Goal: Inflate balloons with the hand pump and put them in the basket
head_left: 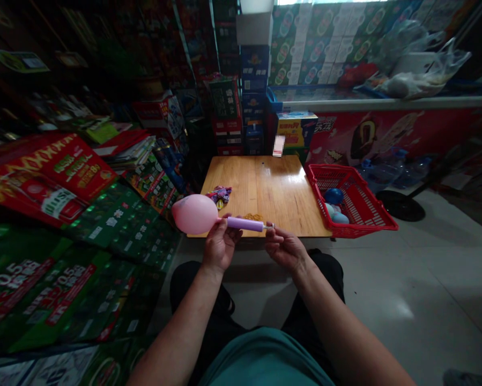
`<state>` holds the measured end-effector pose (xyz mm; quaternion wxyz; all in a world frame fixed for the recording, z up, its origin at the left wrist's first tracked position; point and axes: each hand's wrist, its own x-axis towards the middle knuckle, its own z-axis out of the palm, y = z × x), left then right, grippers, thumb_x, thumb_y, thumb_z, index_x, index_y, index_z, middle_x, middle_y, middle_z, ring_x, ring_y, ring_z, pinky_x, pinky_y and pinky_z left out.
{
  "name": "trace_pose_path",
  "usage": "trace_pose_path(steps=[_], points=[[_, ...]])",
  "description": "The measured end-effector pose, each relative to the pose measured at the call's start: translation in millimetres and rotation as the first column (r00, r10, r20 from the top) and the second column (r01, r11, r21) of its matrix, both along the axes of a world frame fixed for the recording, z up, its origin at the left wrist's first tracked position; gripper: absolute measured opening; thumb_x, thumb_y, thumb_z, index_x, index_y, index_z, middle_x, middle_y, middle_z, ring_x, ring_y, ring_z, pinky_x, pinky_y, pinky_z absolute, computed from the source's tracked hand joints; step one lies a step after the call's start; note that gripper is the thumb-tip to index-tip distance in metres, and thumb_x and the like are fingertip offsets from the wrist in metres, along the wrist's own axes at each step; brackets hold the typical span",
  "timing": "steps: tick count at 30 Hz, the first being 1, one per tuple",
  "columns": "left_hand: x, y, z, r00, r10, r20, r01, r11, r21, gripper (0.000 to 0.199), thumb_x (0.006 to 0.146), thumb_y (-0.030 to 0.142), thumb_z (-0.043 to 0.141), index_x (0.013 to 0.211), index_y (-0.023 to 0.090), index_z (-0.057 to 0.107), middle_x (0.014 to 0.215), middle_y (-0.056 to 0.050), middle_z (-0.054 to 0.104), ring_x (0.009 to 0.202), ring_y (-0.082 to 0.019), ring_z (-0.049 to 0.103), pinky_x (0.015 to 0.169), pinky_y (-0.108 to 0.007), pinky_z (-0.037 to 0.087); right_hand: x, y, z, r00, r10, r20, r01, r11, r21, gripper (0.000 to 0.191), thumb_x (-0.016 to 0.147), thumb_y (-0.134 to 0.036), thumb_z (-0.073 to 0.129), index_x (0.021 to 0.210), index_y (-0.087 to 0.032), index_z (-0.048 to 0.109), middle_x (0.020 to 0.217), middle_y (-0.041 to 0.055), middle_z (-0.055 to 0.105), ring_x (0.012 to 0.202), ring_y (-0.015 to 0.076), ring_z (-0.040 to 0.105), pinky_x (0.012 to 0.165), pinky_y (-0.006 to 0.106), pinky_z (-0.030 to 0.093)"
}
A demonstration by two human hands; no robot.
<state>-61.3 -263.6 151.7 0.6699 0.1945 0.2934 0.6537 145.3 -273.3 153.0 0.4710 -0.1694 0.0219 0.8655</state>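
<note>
A pink balloon [195, 214], partly inflated, sits on the nozzle end of a purple hand pump [245, 223]. My left hand [220, 241] is closed around that end, where the balloon's neck meets the pump. At the other end, my right hand [284, 245] grips the pump's handle, with a short length of the rod showing. Both hands are above the near edge of the wooden table [265, 187]. Behind the balloon lies a small colourful packet [220, 194]. Yellow rubber bands [253, 217] lie on the table just beyond the pump.
A red basket [353, 228] with several blue and pale balloons [334, 196] stands right of the table. Stacked green drink cartons [104, 225] crowd the left side. Behind are a yellow box [291, 131] and a freezer [385, 128]. A black round stand base [401, 206] is at right.
</note>
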Motion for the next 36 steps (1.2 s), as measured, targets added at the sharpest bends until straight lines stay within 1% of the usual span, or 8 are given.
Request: trace_pose_path(steps=[6,14,19,26,29,32,33,36], points=[[-16.3,10.9,1.9,0.993,0.121,0.006,-0.121,0.993,0.008,0.03,0.088,0.033,0.072,0.115,0.021,0.068,0.11,-0.011,0.076,0.095,-0.02,0.072,0.074,-0.029,0.056,23.8,4.6,4.3,0.997,-0.075,-0.015,0.076,0.996,0.036,0.011,0.095,-0.008,0.056,0.102,-0.015,0.06,0.072,-0.0027,0.064,0.043,0.0016,0.046,0.044,0.014,0.041],[9.3,27.2,-13.8,1.0,0.002,-0.026,-0.002,1.0,0.006,0.033,0.087,0.034,0.073,0.117,0.022,0.067,0.113,-0.012,0.075,0.092,-0.02,0.072,0.069,-0.027,0.054,-11.0,30.3,-12.2,1.0,-0.008,-0.023,0.008,1.0,0.004,0.012,0.097,-0.01,0.054,0.106,-0.016,0.058,0.071,-0.002,0.062,0.047,0.0048,0.048,0.047,0.016,0.045],[4.9,69.4,-38.0,1.0,-0.004,-0.025,0.003,1.0,-0.024,0.028,0.086,0.032,0.074,0.112,0.022,0.068,0.115,-0.009,0.074,0.094,-0.018,0.071,0.073,-0.028,0.054,-4.9,75.0,-27.6,0.999,0.038,0.033,-0.039,0.998,0.045,0.016,0.092,-0.011,0.062,0.106,-0.018,0.057,0.072,-0.0032,0.061,0.05,0.0045,0.048,0.048,0.013,0.046],[13.7,153.6,-72.4,0.999,-0.023,-0.048,0.021,0.999,-0.033,0.021,0.082,0.028,0.078,0.101,0.023,0.071,0.112,-0.003,0.073,0.087,-0.013,0.069,0.068,-0.024,0.052,16.7,156.6,-59.6,0.924,0.07,0.375,-0.111,0.99,0.087,0.022,0.086,-0.022,0.07,0.105,-0.016,0.059,0.072,-0.0009,0.064,0.049,0.0048,0.049,0.045,0.013,0.041],[18.6,188.3,-91.1,0.996,-0.056,-0.064,0.055,0.998,-0.018,0.016,0.083,0.029,0.077,0.097,0.023,0.071,0.114,-0.003,0.072,0.088,-0.013,0.069,0.065,-0.022,0.051,16.1,187.8,-79.9,0.801,-0.004,0.598,-0.125,0.977,0.175,0.026,0.086,-0.036,0.073,0.098,-0.017,0.061,0.068,0.0002,0.064,0.047,0.0062,0.049,0.042,0.015,0.036],[20.5,212.8,-114.4,0.995,-0.063,-0.081,0.06,0.998,-0.036,0.016,0.084,0.029,0.077,0.097,0.023,0.071,0.115,-0.003,0.072,0.088,-0.013,0.068,0.065,-0.021,0.051,10.9,211.9,-105.2,0.501,-0.154,0.852,-0.19,0.941,0.282,0.032,0.085,-0.046,0.074,0.089,-0.016,0.064,0.067,0.0018,0.065,0.047,0.0066,0.049,0.042,0.017,0.034],[20.2,218.5,-122.1,0.994,-0.063,-0.089,0.058,0.997,-0.054,0.017,0.084,0.03,0.077,0.098,0.022,0.071,0.115,-0.004,0.072,0.088,-0.013,0.068,0.065,-0.021,0.051,9.3,218.0,-114.2,0.438,-0.175,0.882,-0.206,0.935,0.288,0.032,0.085,-0.046,0.074,0.087,-0.015,0.064,0.069,0.0035,0.067,0.048,0.0073,0.051,0.043,0.018,0.036],[16.5,231.2,-139.8,0.989,-0.071,-0.129,0.059,0.993,-0.099,0.017,0.085,0.029,0.076,0.1,0.022,0.072,0.116,-0.005,0.071,0.088,-0.013,0.067,0.065,-0.021,0.052,5.6,231.2,-138.2,0.428,-0.166,0.889,-0.211,0.937,0.277,0.031,0.085,-0.045,0.073,0.085,-0.015,0.066,0.078,0.0079,0.071,0.055,0.0098,0.056,0.049,0.023,0.042]])
